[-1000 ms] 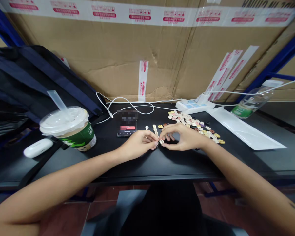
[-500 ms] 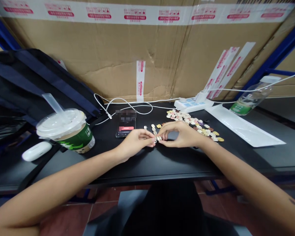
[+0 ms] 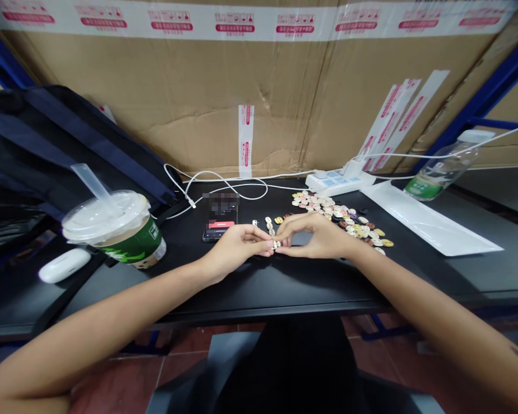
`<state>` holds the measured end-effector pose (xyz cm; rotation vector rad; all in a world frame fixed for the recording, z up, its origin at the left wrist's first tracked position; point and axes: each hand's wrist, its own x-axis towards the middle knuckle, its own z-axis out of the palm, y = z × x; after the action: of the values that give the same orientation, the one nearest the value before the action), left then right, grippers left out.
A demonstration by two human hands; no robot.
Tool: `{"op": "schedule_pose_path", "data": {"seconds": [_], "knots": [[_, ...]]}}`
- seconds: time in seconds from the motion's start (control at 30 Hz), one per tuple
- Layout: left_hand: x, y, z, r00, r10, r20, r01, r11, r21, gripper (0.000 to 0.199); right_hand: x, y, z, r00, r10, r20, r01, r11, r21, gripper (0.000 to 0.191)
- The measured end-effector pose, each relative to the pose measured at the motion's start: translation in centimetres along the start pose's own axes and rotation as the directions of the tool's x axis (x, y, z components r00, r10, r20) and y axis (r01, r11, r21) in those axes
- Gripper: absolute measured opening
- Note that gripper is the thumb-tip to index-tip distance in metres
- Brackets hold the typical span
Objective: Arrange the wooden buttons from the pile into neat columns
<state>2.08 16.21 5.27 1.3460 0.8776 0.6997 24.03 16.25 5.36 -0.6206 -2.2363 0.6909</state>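
In the middle of the head view, my left hand (image 3: 237,247) and my right hand (image 3: 313,236) meet fingertip to fingertip just above the black table. Between them is a small cream button-like piece (image 3: 277,245) with dark holes, pinched by both hands; my fingers cover part of it. Right behind my fingertips lies a short row of similar cream pieces (image 3: 269,225). One white piece (image 3: 255,222) sits left of that row, and a yellow one (image 3: 278,220) sits to its right. Beyond my right hand spreads a loose pile of mixed-colour pieces (image 3: 317,202).
A phone (image 3: 221,215) lies behind my left hand. Further left stand a lidded drink cup (image 3: 129,241) with a straw, a white case (image 3: 64,265) and a backpack (image 3: 90,132). Rightward are a power strip (image 3: 339,183), a white packet (image 3: 431,221) and a bottle (image 3: 435,175).
My fingertips have drawn slightly closer together around the cream piece, and less of it shows. The camera view has shifted a little; the other things stay in place.
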Motion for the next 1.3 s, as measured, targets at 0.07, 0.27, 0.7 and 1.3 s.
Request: {"op": "schedule_pose_path", "data": {"seconds": [0.07,0.27,0.7,1.3], "knots": [[0.0,0.0,0.0,1.000,0.012,-0.003,-0.012,1.000,-0.006,0.016,0.0,-0.1,0.0,1.000,-0.008,-0.006,0.008,1.000,-0.001,0.004],[-0.2,-0.1,0.1,0.999,0.038,-0.002,-0.038,0.999,0.018,0.020,0.1,-0.6,0.0,1.000,-0.016,-0.022,0.016,1.000,-0.010,0.005],[-1.2,0.9,-0.9,0.873,0.435,0.222,-0.354,0.250,0.901,0.012,-0.6,0.7,-3.2,0.993,0.098,0.071,-0.068,0.937,-0.342,0.011],[-1.6,0.4,-0.5,0.913,0.310,0.266,-0.363,0.314,0.877,0.011,-0.6,1.1,-2.7,0.989,0.115,0.090,-0.079,0.940,-0.331,0.020]]}}
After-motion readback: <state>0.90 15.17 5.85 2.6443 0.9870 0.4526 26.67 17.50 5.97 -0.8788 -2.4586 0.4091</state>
